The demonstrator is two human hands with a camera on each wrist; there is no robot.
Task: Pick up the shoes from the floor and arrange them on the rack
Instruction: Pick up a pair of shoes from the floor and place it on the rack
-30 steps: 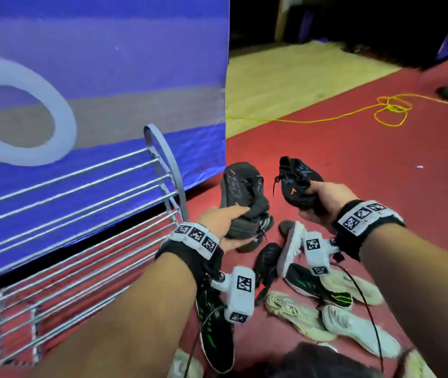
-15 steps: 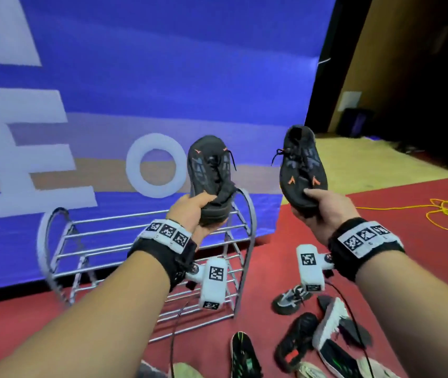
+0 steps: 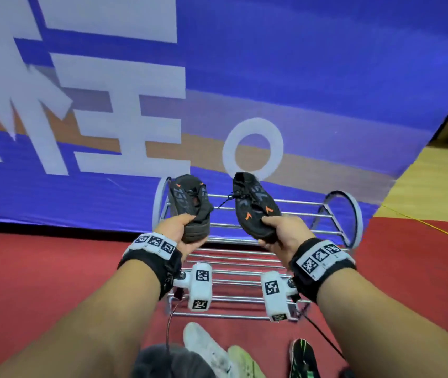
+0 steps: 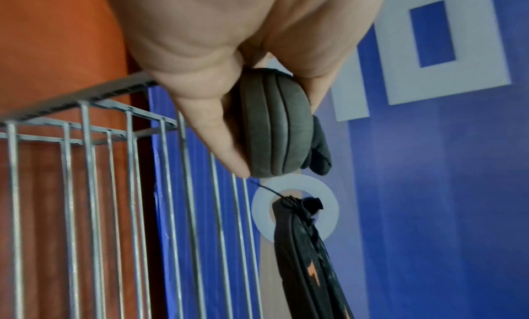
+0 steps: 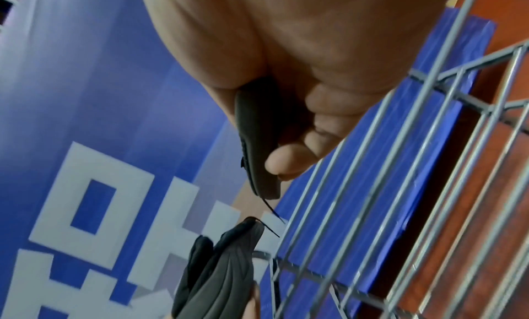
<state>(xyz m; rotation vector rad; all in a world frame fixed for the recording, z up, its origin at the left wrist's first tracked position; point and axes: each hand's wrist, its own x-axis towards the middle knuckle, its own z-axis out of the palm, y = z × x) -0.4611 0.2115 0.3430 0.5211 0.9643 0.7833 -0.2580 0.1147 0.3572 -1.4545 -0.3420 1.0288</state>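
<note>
I hold a pair of black shoes with orange marks above the metal wire rack (image 3: pixel 258 236). My left hand (image 3: pixel 182 230) grips the heel of the left black shoe (image 3: pixel 190 205), toe pointing up; the left wrist view shows its grey heel sole (image 4: pixel 275 124) between thumb and fingers. My right hand (image 3: pixel 285 230) grips the heel of the right black shoe (image 3: pixel 255 205), its lace dangling; in the right wrist view its sole edge (image 5: pixel 257 143) lies under my curled fingers. Both shoes hang over the rack's top tier, apart from its bars.
The rack stands on red carpet (image 3: pixel 40 282) against a blue banner (image 3: pixel 299 77) with white lettering. A white shoe (image 3: pixel 206 347), a pale green shoe (image 3: pixel 244 361) and a black-and-green shoe (image 3: pixel 303 358) lie on the floor near me. A yellow cable (image 3: pixel 435 227) runs at the right.
I have lifted both black shoes from the floor pile and turned left, so they now hang in front of the rack's top tier. Both grips are unchanged.
</note>
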